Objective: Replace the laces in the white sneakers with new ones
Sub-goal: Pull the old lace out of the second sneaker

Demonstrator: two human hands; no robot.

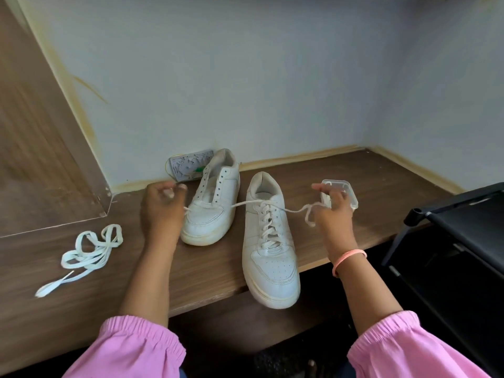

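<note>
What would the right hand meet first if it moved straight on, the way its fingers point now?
Probably the clear plastic container just behind the right hand, which holds the lace; depth is unclear.

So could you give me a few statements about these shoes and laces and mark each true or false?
1. Both hands, the left hand and the right hand, pull the ends of the lace in the nearer sneaker. True.
2. The farther sneaker is fully laced. False: its eyelets are empty.
3. A loose flat lace lies on the table, left of the shoes. True.
4. The right wrist is bare. False: it wears a pink band.
</note>
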